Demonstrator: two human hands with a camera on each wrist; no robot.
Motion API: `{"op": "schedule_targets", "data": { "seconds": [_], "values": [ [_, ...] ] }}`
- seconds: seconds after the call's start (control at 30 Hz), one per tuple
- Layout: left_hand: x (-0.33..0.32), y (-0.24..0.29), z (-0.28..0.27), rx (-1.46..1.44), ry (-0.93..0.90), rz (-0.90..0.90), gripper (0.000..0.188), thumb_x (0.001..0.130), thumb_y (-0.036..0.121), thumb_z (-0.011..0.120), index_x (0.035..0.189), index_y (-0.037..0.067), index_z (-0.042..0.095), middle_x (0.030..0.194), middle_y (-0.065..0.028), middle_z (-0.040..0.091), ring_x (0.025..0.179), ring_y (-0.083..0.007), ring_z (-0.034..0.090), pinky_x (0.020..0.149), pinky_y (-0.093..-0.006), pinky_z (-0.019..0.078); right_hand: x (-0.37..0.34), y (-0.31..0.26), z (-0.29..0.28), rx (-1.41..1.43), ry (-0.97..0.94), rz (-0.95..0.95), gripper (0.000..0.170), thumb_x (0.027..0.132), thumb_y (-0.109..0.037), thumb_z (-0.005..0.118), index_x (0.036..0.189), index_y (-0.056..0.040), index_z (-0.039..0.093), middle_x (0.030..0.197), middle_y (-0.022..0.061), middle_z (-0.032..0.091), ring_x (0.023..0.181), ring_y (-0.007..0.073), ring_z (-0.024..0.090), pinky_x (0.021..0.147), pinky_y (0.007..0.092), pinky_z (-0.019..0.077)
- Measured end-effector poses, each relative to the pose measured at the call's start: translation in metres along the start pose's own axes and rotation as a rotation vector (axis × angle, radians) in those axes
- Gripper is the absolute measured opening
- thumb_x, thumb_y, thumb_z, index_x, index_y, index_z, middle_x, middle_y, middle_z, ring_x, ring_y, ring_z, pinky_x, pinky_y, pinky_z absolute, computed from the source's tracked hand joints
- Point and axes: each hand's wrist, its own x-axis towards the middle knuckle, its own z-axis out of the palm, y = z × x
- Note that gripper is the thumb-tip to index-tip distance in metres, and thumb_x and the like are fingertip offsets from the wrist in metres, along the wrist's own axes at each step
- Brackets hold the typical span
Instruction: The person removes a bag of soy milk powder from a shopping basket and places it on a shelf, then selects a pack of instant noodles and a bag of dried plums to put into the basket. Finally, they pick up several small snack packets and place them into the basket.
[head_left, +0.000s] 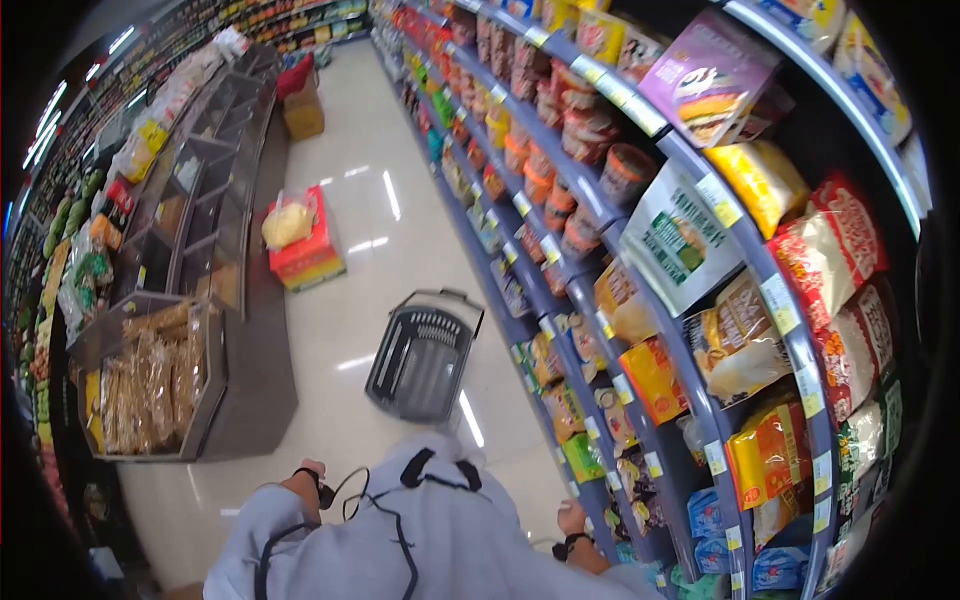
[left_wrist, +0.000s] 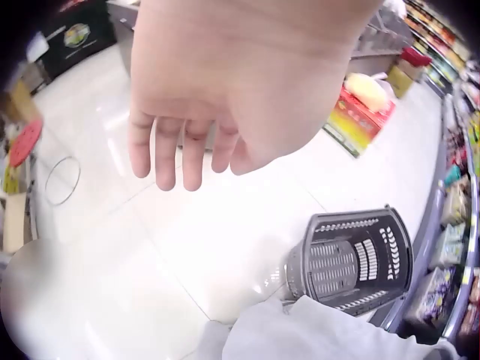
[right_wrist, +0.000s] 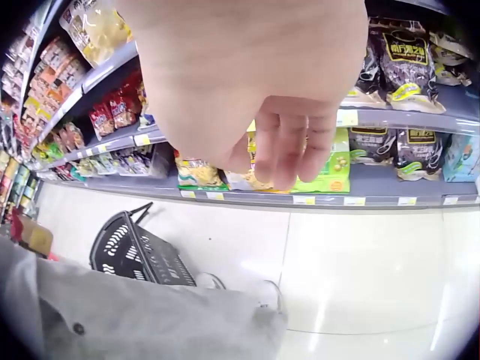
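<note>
My left hand [head_left: 313, 472] hangs beside my body, holding nothing. Its fingers [left_wrist: 166, 154] extend loosely downward over the tiled floor in the left wrist view. On my other side, my right hand [head_left: 571, 517] hangs near the lower shelves, also holding nothing, with its fingers [right_wrist: 289, 154] loosely bent. Behind that hand in the right wrist view, a green food bag [right_wrist: 335, 169] stands on the bottom shelf. In front of my feet a dark grey shopping basket [head_left: 420, 365] sits on the floor, its handle folded to the far end. Neither hand touches it.
Shelves of bagged and boxed food [head_left: 700, 450] line the right side. At left stands a display bin [head_left: 205, 400] with wrapped goods. A red box [head_left: 315, 245] with a yellow bag [head_left: 287, 224] on top and a cardboard box [head_left: 303, 112] stand farther along the aisle.
</note>
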Motion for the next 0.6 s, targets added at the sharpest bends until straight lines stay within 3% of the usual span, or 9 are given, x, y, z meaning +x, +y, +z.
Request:
{"op": "schedule_targets", "data": {
  "seconds": [0.03,0.07,0.1,0.13,0.17,0.2,0.27,0.33,0.6],
  "values": [
    [-0.017,-0.037,-0.003,-0.276,-0.198,-0.353,0.036,0.083,0.028,0.051,0.102,0.002,0.065,0.103,-0.021,0.066,0.097,-0.0373,0.064,0.083,-0.0415,0.0521,0.006,0.016,0.012,0.047,-0.021,0.082,0.026,0.073,-0.013,0.06,0.098,-0.008,0.068,0.09,0.0193,0.067,0.086,0.0375,0.064,0.078,0.0434,0.0511],
    [-0.048,-0.039,-0.014,0.317,-0.347,0.051,0.033,0.081,0.03,0.054,0.095,0.003,0.065,0.099,-0.0222,0.066,0.091,-0.037,0.065,0.078,-0.0418,0.0527,0.013,0.04,0.031,0.084,-0.052,0.173,0.025,0.073,-0.014,0.061,0.096,-0.0076,0.069,0.091,0.0201,0.067,0.089,0.0382,0.064,0.08,0.0447,0.0507],
    [-0.121,-0.014,-0.039,0.9,-0.253,0.494,0.03,0.079,0.031,0.056,0.087,0.004,0.066,0.094,-0.0233,0.066,0.085,-0.0368,0.066,0.074,-0.0422,0.0533,0.029,0.098,0.076,-0.053,0.109,-0.154,0.013,0.077,-0.011,0.054,0.072,-0.0052,0.064,0.067,0.0175,0.063,0.065,0.0321,0.063,0.057,0.044,0.0496],
    [-0.089,-0.042,-0.025,1.041,-0.358,0.793,0.028,0.077,0.029,0.056,0.083,0.004,0.066,0.09,-0.0236,0.065,0.081,-0.0352,0.066,0.069,-0.041,0.054,0.051,0.157,0.12,0.092,0.006,-0.056,0.02,0.081,-0.014,0.053,0.065,-0.0044,0.058,0.063,0.0126,0.061,0.055,0.0244,0.061,0.047,0.0384,0.0475],
    [-0.077,-0.058,-0.012,0.582,-0.338,0.594,0.024,0.079,0.028,0.057,0.082,0.005,0.065,0.078,-0.0207,0.066,0.073,-0.034,0.066,0.063,-0.0432,0.054,0.041,0.06,0.055,0.295,-0.182,0.265,0.021,0.085,-0.016,0.054,0.068,-0.0042,0.058,0.061,0.0077,0.058,0.05,0.0179,0.059,0.041,0.0329,0.0449],
    [-0.014,-0.1,0.011,0.007,-0.651,1.115,0.022,0.081,0.026,0.059,0.087,0.005,0.062,0.075,-0.0157,0.064,0.062,-0.0308,0.063,0.054,-0.0444,0.0517,0.045,0.025,0.04,0.449,-0.233,0.395,0.021,0.089,-0.018,0.053,0.075,-0.0038,0.058,0.065,0.0059,0.059,0.053,0.0163,0.059,0.042,0.0316,0.0461],
    [-0.017,-0.064,0.012,0.017,-0.618,0.489,0.026,0.084,0.028,0.055,0.098,0.005,0.058,0.08,-0.0124,0.062,0.062,-0.0265,0.061,0.052,-0.0433,0.0506,0.066,-0.005,0.041,0.472,-0.29,0.457,0.019,0.091,-0.018,0.051,0.086,-0.0023,0.061,0.07,0.0071,0.061,0.055,0.0172,0.06,0.043,0.0304,0.0466],
    [-0.105,0.05,-0.03,-0.231,-0.507,-0.12,0.032,0.084,0.026,0.053,0.108,0.004,0.055,0.088,-0.0142,0.062,0.068,-0.0257,0.062,0.055,-0.0407,0.051,0.086,-0.03,0.049,0.539,-0.315,0.394,0.018,0.09,-0.015,0.051,0.095,-0.0026,0.063,0.074,0.0072,0.063,0.058,0.017,0.061,0.045,0.0293,0.0466],
    [-0.038,0.198,-0.151,-0.152,-0.197,0.496,0.031,0.083,0.024,0.054,0.103,0.001,0.062,0.081,-0.0093,0.065,0.069,-0.018,0.062,0.06,-0.0324,0.0502,0.128,-0.153,0.079,0.471,-0.359,0.406,0.02,0.09,-0.016,0.05,0.104,-0.0066,0.062,0.079,0.0082,0.065,0.06,0.0164,0.062,0.049,0.0292,0.0473]
  ]
}}
